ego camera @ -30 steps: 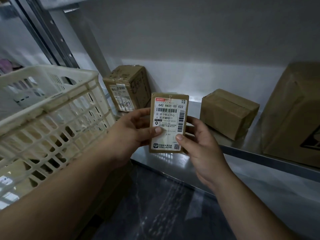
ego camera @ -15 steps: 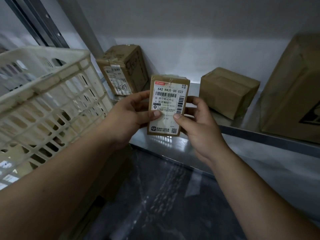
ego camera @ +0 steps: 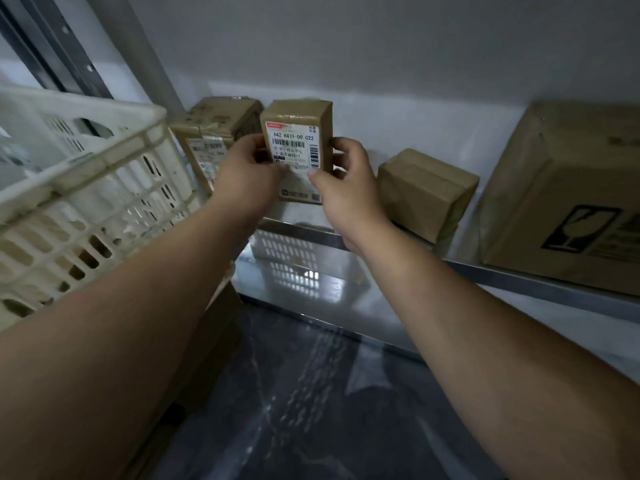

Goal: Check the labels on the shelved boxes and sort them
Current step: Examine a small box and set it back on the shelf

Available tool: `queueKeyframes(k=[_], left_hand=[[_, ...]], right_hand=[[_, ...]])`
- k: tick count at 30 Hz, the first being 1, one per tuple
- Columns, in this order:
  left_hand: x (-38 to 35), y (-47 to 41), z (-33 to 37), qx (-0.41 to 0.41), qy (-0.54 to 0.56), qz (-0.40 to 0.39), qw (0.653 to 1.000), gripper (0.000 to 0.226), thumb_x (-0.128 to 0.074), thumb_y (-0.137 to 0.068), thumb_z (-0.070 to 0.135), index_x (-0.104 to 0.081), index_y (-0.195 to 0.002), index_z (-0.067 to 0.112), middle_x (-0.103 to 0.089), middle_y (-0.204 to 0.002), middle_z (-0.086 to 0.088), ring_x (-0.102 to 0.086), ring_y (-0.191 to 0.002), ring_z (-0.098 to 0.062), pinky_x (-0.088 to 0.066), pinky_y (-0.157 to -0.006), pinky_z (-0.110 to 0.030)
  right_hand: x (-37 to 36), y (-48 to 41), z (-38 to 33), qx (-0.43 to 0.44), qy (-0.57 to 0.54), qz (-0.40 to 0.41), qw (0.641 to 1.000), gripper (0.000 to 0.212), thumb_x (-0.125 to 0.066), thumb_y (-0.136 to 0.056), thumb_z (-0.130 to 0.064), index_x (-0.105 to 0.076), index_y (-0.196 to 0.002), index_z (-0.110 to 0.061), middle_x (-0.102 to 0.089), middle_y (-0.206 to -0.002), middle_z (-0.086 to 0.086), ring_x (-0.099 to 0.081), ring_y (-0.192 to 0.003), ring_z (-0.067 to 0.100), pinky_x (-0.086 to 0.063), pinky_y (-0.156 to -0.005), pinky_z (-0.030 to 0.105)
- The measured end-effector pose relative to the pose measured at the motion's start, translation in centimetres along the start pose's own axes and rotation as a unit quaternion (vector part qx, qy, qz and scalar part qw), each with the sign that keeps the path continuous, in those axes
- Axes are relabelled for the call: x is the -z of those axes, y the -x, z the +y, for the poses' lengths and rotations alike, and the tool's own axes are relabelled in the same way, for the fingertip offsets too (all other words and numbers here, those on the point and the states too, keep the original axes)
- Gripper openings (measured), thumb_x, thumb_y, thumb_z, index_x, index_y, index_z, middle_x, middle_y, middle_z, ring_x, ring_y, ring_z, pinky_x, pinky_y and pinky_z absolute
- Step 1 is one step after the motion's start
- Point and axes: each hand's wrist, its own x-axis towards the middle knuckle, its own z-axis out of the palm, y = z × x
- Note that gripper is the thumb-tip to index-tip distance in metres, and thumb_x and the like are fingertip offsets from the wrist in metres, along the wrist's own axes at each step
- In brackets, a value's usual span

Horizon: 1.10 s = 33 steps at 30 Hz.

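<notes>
A small brown labelled box (ego camera: 297,133) is upright above the metal shelf (ego camera: 311,282), its white shipping label facing me. My left hand (ego camera: 247,174) grips its left edge and my right hand (ego camera: 341,181) grips its right edge, thumbs on the label. Behind my left hand stands another taped labelled box (ego camera: 214,133) at the back left of the shelf. A plain brown box (ego camera: 426,194) lies to the right. Further right sits a large carton (ego camera: 568,188) with a fragile mark.
A cream slatted plastic crate (ego camera: 79,188) fills the left side, close to my left forearm. Grey upright posts (ego camera: 59,46) rise at the far left. Below the shelf edge is dark floor (ego camera: 311,410).
Both hands have carried the labelled box away from me and up, over the shelf toward its back left. The view has tipped down a little.
</notes>
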Motion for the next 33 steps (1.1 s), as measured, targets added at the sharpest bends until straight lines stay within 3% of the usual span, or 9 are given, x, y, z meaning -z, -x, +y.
queueKeyframes(k=[7,11,14,18,24,26,30,31,33], left_hand=[[-0.3,-3.5,-0.2,-0.005,0.005,-0.01,1.0,0.042,-0.056,-0.1,-0.002,-0.069,-0.135,0.018,-0.078,-0.112,0.008,-0.076,-0.102,-0.009,-0.065,-0.089,-0.035],[-0.3,-4.9,-1.4,0.002,-0.005,-0.024,1.0,0.038,-0.058,-0.101,0.003,-0.071,-0.132,0.02,-0.078,-0.117,0.007,-0.074,-0.107,-0.01,-0.064,-0.09,-0.034],[-0.7,-6.0,-3.7,0.017,-0.016,-0.044,0.999,0.04,-0.065,-0.092,0.008,-0.072,-0.131,0.02,-0.079,-0.119,0.004,-0.075,-0.111,-0.016,-0.062,-0.1,-0.047],[-1.1,-6.4,-4.8,0.019,-0.014,-0.048,0.999,0.045,-0.069,-0.092,0.014,-0.066,-0.137,0.02,-0.076,-0.127,0.001,-0.071,-0.118,-0.02,-0.057,-0.107,-0.046],[-1.8,-10.3,-8.6,0.017,-0.025,-0.037,0.999,0.078,-0.068,-0.061,0.051,-0.063,-0.137,0.033,-0.077,-0.124,0.008,-0.072,-0.115,-0.021,-0.059,-0.103,-0.051],[-1.6,-9.6,-8.0,0.02,-0.04,-0.026,0.999,0.074,-0.069,-0.068,0.048,-0.062,-0.14,0.032,-0.076,-0.127,0.006,-0.071,-0.117,-0.022,-0.058,-0.106,-0.05],[-1.2,-5.7,-5.3,0.029,-0.058,0.001,0.998,0.042,-0.069,-0.092,0.027,-0.067,-0.133,0.021,-0.075,-0.126,0.001,-0.071,-0.115,-0.025,-0.059,-0.102,-0.045],[-1.2,-4.5,-4.6,0.031,-0.063,0.017,0.997,0.036,-0.068,-0.096,0.026,-0.067,-0.131,0.02,-0.075,-0.123,0.0,-0.071,-0.111,-0.025,-0.061,-0.096,-0.044],[-1.3,-2.6,-3.7,0.026,-0.083,0.053,0.995,0.033,-0.068,-0.099,0.028,-0.064,-0.13,0.018,-0.073,-0.114,0.001,-0.07,-0.098,-0.021,-0.06,-0.079,-0.036]], right_hand=[[-3.1,-4.4,0.9,-0.037,0.013,0.007,0.999,0.051,-0.075,-0.1,-0.014,-0.051,-0.143,-0.025,-0.069,-0.142,0.001,-0.066,-0.13,0.022,-0.057,-0.111,0.047],[-3.8,-5.5,1.5,-0.055,0.034,-0.01,0.998,0.051,-0.071,-0.104,-0.014,-0.052,-0.15,-0.021,-0.069,-0.145,0.001,-0.064,-0.132,0.022,-0.055,-0.105,0.039],[-4.3,-5.6,2.3,-0.076,0.054,-0.011,0.996,0.053,-0.074,-0.101,-0.012,-0.056,-0.15,-0.02,-0.071,-0.141,0.002,-0.066,-0.127,0.021,-0.052,-0.096,0.032],[-4.5,-5.8,3.1,-0.088,0.055,-0.011,0.995,0.059,-0.079,-0.096,-0.015,-0.053,-0.149,-0.022,-0.071,-0.138,0.001,-0.067,-0.123,0.021,-0.056,-0.106,0.04],[-4.9,-6.2,2.9,-0.094,0.044,-0.013,0.995,0.065,-0.077,-0.096,-0.008,-0.05,-0.153,-0.022,-0.071,-0.138,0.001,-0.067,-0.122,0.019,-0.054,-0.099,0.033],[-5.0,-6.0,2.8,-0.102,0.05,-0.016,0.993,0.066,-0.078,-0.094,-0.008,-0.05,-0.153,-0.021,-0.071,-0.139,0.001,-0.068,-0.124,0.02,-0.056,-0.104,0.037],[-3.9,-4.7,2.4,-0.11,0.046,-0.024,0.993,0.085,-0.081,-0.084,-0.021,-0.044,-0.16,-0.02,-0.07,-0.144,-0.001,-0.069,-0.127,0.02,-0.055,-0.112,0.047],[-3.2,-3.7,1.6,-0.099,0.05,-0.021,0.994,0.081,-0.08,-0.09,-0.019,-0.043,-0.162,-0.019,-0.068,-0.146,-0.003,-0.067,-0.127,0.017,-0.056,-0.111,0.042],[-1.3,-1.0,0.2,-0.061,0.062,-0.001,0.996,0.067,-0.076,-0.1,-0.012,-0.046,-0.16,-0.017,-0.062,-0.145,-0.007,-0.062,-0.126,0.01,-0.054,-0.098,0.02]])
